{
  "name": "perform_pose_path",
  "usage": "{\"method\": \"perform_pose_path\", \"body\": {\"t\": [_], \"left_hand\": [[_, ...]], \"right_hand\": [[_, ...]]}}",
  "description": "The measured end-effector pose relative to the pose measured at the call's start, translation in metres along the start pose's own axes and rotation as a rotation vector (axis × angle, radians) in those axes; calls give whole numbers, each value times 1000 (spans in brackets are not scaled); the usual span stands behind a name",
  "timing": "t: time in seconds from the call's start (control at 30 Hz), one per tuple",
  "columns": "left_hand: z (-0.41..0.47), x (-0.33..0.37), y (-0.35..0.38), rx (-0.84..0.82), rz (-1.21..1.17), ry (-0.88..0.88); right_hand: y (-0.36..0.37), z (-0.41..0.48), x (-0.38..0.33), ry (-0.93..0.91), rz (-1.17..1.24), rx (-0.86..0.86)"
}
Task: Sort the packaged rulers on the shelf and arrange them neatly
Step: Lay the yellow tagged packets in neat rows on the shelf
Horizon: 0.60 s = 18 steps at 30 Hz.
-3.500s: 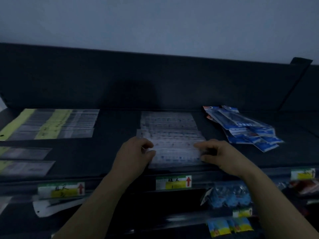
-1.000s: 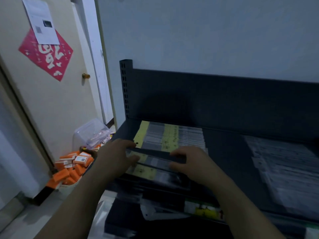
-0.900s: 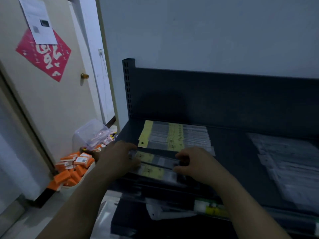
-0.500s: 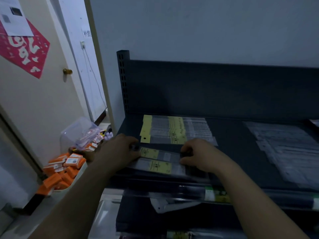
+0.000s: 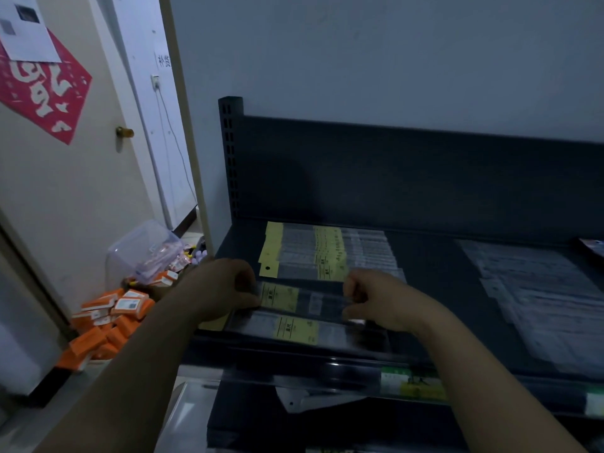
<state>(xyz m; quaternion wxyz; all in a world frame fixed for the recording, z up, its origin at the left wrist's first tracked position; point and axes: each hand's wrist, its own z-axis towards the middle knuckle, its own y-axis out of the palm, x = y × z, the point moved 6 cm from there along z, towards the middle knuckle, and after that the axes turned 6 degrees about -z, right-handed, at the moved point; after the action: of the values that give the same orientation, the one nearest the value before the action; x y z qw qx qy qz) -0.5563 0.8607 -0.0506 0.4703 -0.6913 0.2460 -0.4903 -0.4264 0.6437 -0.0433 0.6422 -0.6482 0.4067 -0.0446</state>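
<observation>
On the dark shelf [image 5: 434, 289], my left hand [image 5: 219, 289] and my right hand [image 5: 379, 299] pinch the two ends of a packaged ruler with a yellow label [image 5: 304, 299], held level just above the shelf. Another yellow-label ruler pack [image 5: 294, 330] lies flat right in front of it, near the shelf's front edge. Behind them a fanned row of yellow-label ruler packs [image 5: 327, 253] lies at the back left. A spread of clear ruler packs [image 5: 536, 292] covers the shelf's right side.
A shelf upright [image 5: 230, 158] and back panel close the rear. Price tags [image 5: 411, 384] sit on the front rail. Left of the shelf, orange boxes [image 5: 108, 318] and a clear plastic bin [image 5: 143, 253] lie on the floor by a door [image 5: 65, 178].
I turned from the clear packs in the middle to the shelf's left end. Both hands took hold of the yellow-label ruler pack; the view has since shifted slightly right.
</observation>
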Motion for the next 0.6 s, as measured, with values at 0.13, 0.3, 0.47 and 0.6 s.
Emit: {"method": "perform_pose_path", "body": {"t": [0.13, 0.3, 0.47, 0.6], "left_hand": [[8, 14, -7, 191, -189, 16], [28, 36, 5, 239, -160, 35], [12, 42, 4, 235, -5, 78], [-13, 31, 14, -152, -100, 67]], "right_hand": [[-30, 0, 27, -8, 194, 210], [-45, 13, 62, 92, 129, 304], [-39, 6, 63, 98, -87, 330], [-18, -22, 25, -33, 23, 62]]}}
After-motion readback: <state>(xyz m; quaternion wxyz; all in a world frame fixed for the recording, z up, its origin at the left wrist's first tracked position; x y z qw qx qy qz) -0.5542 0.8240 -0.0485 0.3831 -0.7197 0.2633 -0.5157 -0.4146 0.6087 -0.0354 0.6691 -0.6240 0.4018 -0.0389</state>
